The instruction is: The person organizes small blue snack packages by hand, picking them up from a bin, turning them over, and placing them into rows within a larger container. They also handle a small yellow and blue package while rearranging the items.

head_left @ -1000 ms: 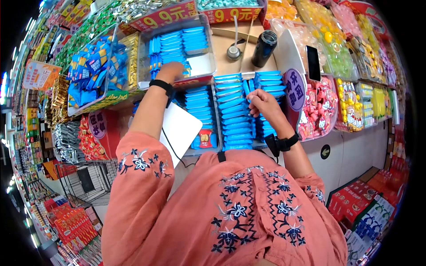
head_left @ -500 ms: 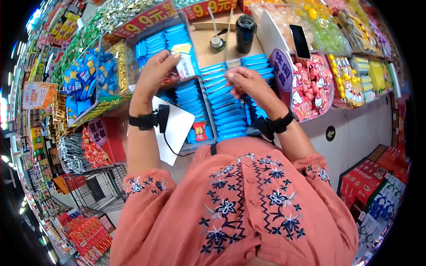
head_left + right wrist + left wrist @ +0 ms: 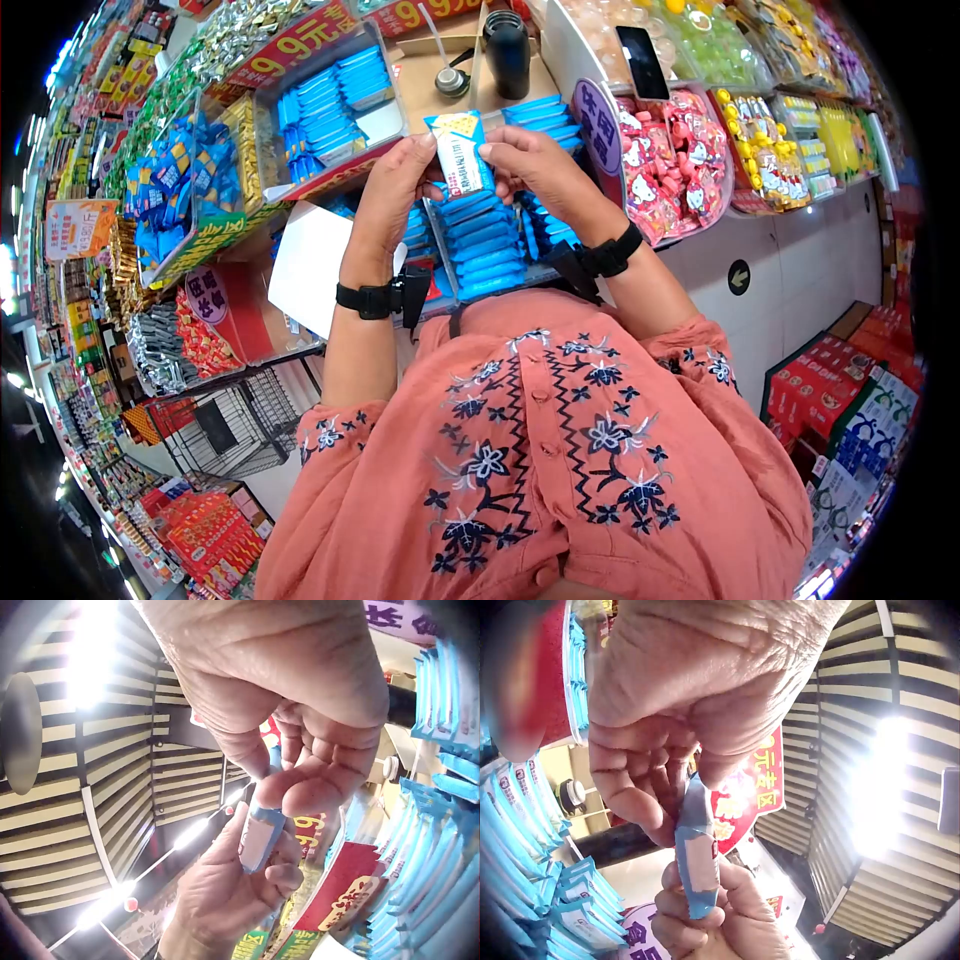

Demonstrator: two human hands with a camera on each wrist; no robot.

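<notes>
Held up between both hands is a small blue and white snack packet [image 3: 459, 152] with a yellow biscuit picture near its top. My left hand [image 3: 395, 190] pinches its left edge, and my right hand [image 3: 550, 180] pinches the right edge. In the left wrist view the packet [image 3: 699, 855] appears edge-on, thumb and fingers at either end. The right wrist view shows the same grip on the packet [image 3: 261, 832]. Directly beneath the hands runs a row of upright blue packets [image 3: 485, 250]. More blue packets [image 3: 320, 110] fill a clear bin at the upper left.
A black bottle [image 3: 508, 55] and a small round metal lid [image 3: 452, 82] stand on the wooden shelf behind. A phone [image 3: 641, 62] lies on the right-hand sweets. A white sheet [image 3: 308, 265] lies left of my left forearm. Pink candy [image 3: 675, 165] fills a bin at right.
My left hand has come out of the upper-left bin with a packet and moved right and down. My right hand has closed in and now grips the packet's other edge. The view has shifted right.
</notes>
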